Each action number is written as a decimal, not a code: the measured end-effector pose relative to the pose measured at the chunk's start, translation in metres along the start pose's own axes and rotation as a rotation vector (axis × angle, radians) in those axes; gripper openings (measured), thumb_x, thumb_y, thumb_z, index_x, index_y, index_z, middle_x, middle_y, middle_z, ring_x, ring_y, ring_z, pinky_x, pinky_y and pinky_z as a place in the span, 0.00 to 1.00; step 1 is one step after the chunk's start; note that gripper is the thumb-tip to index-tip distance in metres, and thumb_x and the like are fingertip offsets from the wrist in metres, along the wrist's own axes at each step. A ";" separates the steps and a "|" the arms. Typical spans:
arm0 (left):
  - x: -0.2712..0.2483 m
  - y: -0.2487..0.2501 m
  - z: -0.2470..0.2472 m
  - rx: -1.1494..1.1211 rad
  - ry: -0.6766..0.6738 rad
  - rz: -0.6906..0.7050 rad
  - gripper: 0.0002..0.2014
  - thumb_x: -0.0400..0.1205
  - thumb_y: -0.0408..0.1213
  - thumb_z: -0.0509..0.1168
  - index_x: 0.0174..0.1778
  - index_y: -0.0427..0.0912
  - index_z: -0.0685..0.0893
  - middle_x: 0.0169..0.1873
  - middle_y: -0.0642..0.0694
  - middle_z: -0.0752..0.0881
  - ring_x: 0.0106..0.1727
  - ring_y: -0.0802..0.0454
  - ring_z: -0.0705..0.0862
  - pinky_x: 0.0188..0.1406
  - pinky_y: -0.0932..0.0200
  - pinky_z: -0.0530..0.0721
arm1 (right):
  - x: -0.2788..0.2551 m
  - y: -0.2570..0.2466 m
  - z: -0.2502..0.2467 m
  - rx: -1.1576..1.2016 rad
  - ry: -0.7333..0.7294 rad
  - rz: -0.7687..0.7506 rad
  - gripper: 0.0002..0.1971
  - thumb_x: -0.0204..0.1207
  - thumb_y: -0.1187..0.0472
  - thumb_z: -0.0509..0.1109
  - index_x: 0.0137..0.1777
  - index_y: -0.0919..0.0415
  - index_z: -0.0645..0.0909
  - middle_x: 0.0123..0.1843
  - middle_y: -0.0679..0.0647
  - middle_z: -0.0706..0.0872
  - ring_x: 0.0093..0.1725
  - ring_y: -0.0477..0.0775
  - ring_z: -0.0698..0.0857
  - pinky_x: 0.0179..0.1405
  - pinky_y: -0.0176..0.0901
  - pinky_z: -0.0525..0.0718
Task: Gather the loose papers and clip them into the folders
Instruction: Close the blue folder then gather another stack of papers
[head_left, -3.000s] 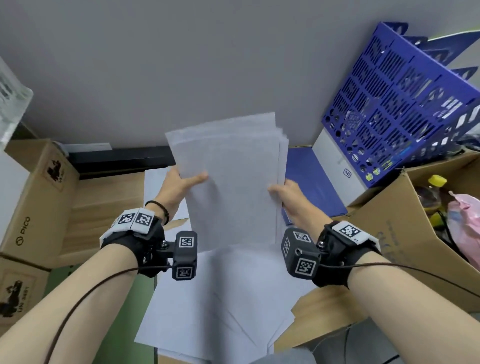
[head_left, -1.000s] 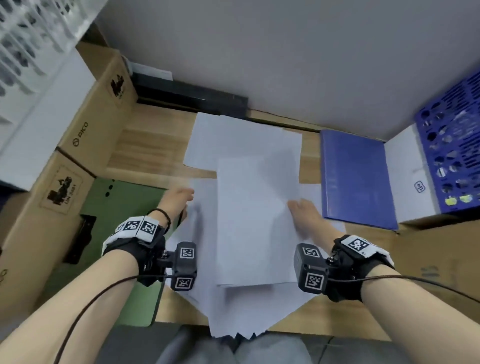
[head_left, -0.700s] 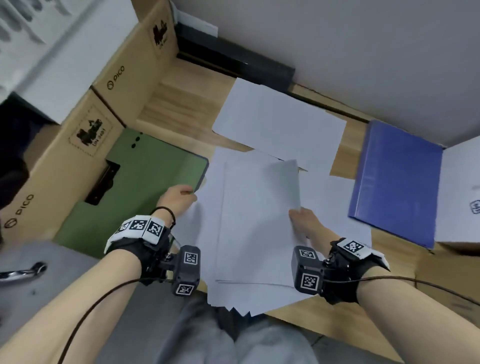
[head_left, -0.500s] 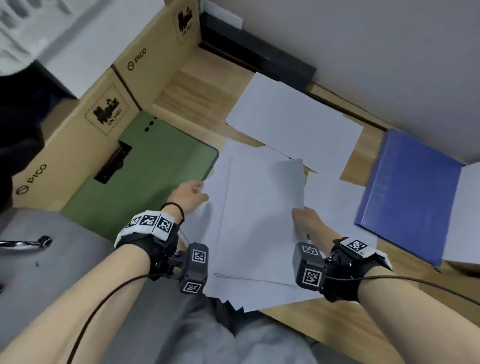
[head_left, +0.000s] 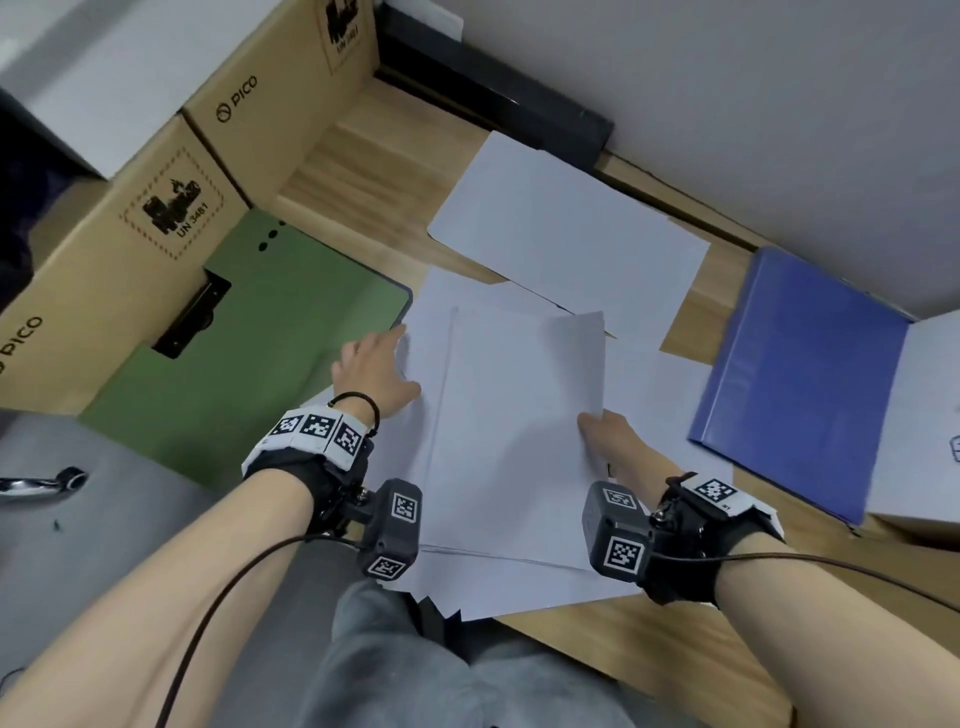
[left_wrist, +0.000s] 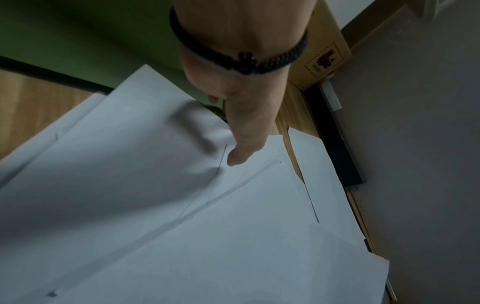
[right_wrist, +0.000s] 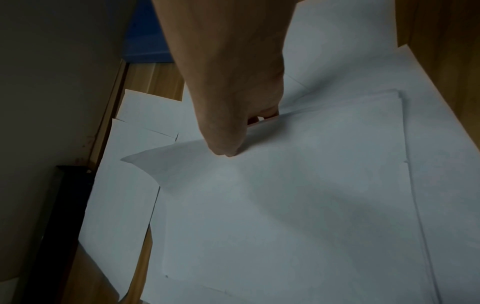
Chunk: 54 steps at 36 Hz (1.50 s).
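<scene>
A neat stack of white papers (head_left: 519, 431) lies tilted over several loose sheets on the wooden desk (head_left: 363, 171). My right hand (head_left: 597, 431) pinches the stack's right edge, thumb (right_wrist: 223, 150) on top and fingers underneath, and the sheet's far corner curls up. My left hand (head_left: 374, 364) is at the left edge of the loose sheets, thumb (left_wrist: 239, 156) pressed on top, the fingers mostly hidden past the edge. A green folder (head_left: 260, 364) with a black clip (head_left: 192, 317) lies open at the left, a blue folder (head_left: 800, 379) at the right.
More loose sheets (head_left: 566, 234) lie at the back near a black strip (head_left: 493, 98) along the wall. Cardboard boxes (head_left: 156, 197) stand close on the left. Some papers overhang the desk's front edge above my lap (head_left: 415, 665).
The stack was upright in both hands and now lies low over the loose sheets. My left hand has slid off it to the sheets' left edge. The head view swung left and down.
</scene>
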<state>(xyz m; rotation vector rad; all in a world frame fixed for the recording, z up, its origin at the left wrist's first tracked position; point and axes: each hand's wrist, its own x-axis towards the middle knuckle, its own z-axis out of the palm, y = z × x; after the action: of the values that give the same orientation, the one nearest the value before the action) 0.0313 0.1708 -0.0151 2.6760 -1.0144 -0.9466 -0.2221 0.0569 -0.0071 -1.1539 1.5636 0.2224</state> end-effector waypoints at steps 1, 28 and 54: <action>0.000 0.001 0.000 0.009 -0.001 -0.015 0.36 0.73 0.43 0.70 0.78 0.53 0.65 0.71 0.44 0.73 0.72 0.40 0.66 0.63 0.48 0.67 | 0.000 0.001 -0.001 0.007 -0.004 -0.001 0.21 0.82 0.62 0.53 0.73 0.68 0.71 0.63 0.62 0.81 0.56 0.62 0.80 0.48 0.44 0.76; 0.004 0.026 0.006 -0.229 -0.276 -0.075 0.34 0.77 0.46 0.73 0.74 0.33 0.69 0.68 0.39 0.76 0.68 0.40 0.76 0.65 0.50 0.76 | 0.012 0.024 -0.013 0.157 -0.060 -0.014 0.13 0.85 0.56 0.54 0.63 0.60 0.75 0.46 0.53 0.85 0.44 0.55 0.85 0.39 0.42 0.80; -0.034 0.034 -0.088 -0.857 -0.124 0.112 0.17 0.72 0.45 0.78 0.51 0.38 0.89 0.48 0.41 0.92 0.50 0.42 0.90 0.56 0.48 0.86 | -0.025 -0.014 -0.056 0.360 0.007 -0.244 0.10 0.82 0.61 0.60 0.57 0.58 0.82 0.43 0.54 0.90 0.42 0.56 0.89 0.43 0.47 0.86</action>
<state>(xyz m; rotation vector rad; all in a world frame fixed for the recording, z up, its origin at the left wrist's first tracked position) 0.0455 0.1578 0.0833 1.8511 -0.5667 -1.1846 -0.2500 0.0260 0.0398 -1.0450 1.3836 -0.2177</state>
